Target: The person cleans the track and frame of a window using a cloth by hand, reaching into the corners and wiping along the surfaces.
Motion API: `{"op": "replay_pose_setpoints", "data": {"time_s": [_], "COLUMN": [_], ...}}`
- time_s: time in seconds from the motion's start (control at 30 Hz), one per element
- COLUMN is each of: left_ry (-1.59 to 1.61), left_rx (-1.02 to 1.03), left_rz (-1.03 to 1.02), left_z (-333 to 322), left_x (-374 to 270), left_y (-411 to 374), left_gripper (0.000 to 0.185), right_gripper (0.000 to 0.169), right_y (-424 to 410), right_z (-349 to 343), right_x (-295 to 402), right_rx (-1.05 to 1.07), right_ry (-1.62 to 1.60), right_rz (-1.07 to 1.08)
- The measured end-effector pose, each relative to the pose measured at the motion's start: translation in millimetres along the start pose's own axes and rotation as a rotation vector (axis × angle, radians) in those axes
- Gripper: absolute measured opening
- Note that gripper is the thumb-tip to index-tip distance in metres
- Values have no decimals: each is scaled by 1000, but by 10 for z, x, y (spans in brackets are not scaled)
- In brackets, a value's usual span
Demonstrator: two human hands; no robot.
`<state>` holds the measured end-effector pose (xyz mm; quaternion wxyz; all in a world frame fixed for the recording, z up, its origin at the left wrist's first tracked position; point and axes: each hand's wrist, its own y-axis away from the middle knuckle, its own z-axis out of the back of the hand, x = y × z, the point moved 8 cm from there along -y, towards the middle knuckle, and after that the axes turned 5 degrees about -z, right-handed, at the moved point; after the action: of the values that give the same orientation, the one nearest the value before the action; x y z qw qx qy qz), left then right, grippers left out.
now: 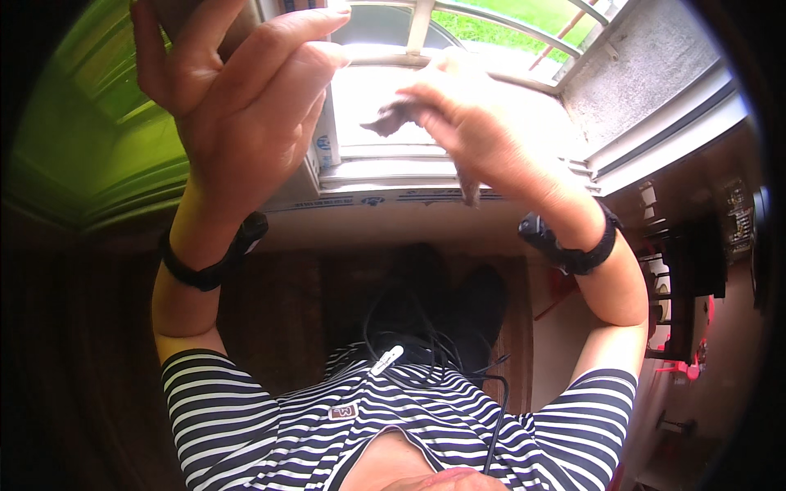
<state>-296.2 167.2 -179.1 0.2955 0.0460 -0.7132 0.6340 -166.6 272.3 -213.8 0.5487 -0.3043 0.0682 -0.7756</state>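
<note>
My left hand (pixel 245 110) is raised at the upper left, by the edge of a window sash, its fingers partly bent. Behind its fingers shows a dark brownish surface; whether the hand grips it is hard to tell. My right hand (pixel 473 123) is over the bright window opening, slightly blurred, and holds a dark grey cloth (pixel 399 116). One end of the cloth sticks out past the fingertips, another hangs below the palm. Beneath it run the white tracks of the window frame (pixel 393 175). Each wrist bears a black strap with a small device.
Metal window bars (pixel 420 27) cross the opening, with grass outside. A green-tinted pane (pixel 104 135) is at the left. A rough grey wall (pixel 638 67) flanks the opening at the right. Black cables (pixel 430 344) hang before my striped shirt. Dark furniture and red items lie at the far right.
</note>
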Motion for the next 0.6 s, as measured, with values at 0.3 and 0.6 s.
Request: {"op": "replay_pose_setpoints", "data": {"time_s": [0.3,0.6], "left_ry": [-226,-247], "left_rx": [285,260], "left_rz": [-160,-144], "left_z": [19,89], "left_x": [-133,-22], "left_y": [-253,-178], "left_gripper": [4,4], "right_gripper": [35,39], "right_y": [324,119], "right_z": [-290,-409], "right_x": [144,-88], "right_rx": [83,225], "right_ry": [344,239], "right_rz": [397,-82]}}
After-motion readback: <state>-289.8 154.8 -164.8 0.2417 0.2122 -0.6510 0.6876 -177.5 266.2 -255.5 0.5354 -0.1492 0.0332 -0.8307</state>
